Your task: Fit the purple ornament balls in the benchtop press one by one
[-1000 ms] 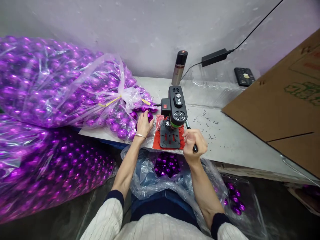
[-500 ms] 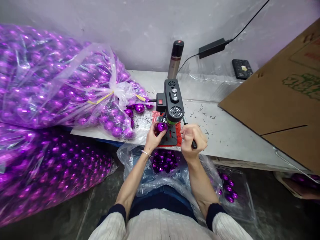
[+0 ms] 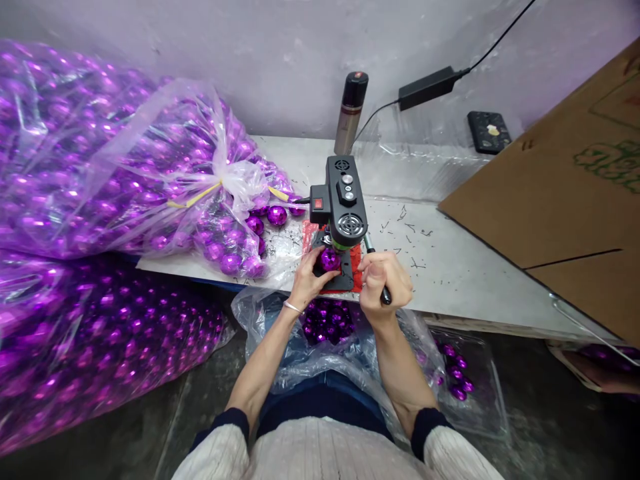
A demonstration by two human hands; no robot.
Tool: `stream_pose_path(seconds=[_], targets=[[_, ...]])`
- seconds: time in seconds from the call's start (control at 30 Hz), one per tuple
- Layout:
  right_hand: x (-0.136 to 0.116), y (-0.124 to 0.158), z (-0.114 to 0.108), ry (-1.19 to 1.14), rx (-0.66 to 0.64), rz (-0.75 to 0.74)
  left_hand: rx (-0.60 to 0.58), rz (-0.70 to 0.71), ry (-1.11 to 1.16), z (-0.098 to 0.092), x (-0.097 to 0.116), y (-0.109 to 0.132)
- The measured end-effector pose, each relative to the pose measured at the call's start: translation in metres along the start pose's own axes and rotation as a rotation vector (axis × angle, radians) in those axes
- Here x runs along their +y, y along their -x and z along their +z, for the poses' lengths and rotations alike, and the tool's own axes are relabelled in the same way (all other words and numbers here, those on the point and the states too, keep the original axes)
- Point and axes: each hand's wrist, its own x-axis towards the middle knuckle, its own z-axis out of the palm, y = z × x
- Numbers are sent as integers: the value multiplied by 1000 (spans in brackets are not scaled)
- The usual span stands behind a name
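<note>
A shiny purple faceted ball sits low under the head of a small black bench machine. Around its left side curve the thumb and fingers of my left hand, gripping it. My right hand is wrapped round the machine's black-handled lever, whose metal rod runs up beside the machine head. The machine's black base plate rests on a red sheet. More purple balls lie in a clear plastic bag over my lap.
Large clear bags of purple balls fill the left. Several loose balls lie by the knot. Behind stand a spray can, a power adapter and a phone. A cardboard box leans over the table's right side.
My left hand has moved the ball slightly right and down, in under the machine head, and its fingers have spread a little. My right hand stays on the lever.
</note>
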Motion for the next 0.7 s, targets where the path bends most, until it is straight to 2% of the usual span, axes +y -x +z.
stream_pose_path(seconds=[0.17, 0.43, 0.6, 0.7], targets=[[1, 1, -2, 43, -28, 9, -36, 50, -23, 4, 2, -4], [2, 6, 0, 0, 7, -3, 2, 68, -17, 14, -7, -1], [9, 21, 2, 20, 12, -18, 1, 75, -11, 13, -6, 1], [19, 33, 7, -2, 58, -54, -1, 62, -15, 13, -6, 2]])
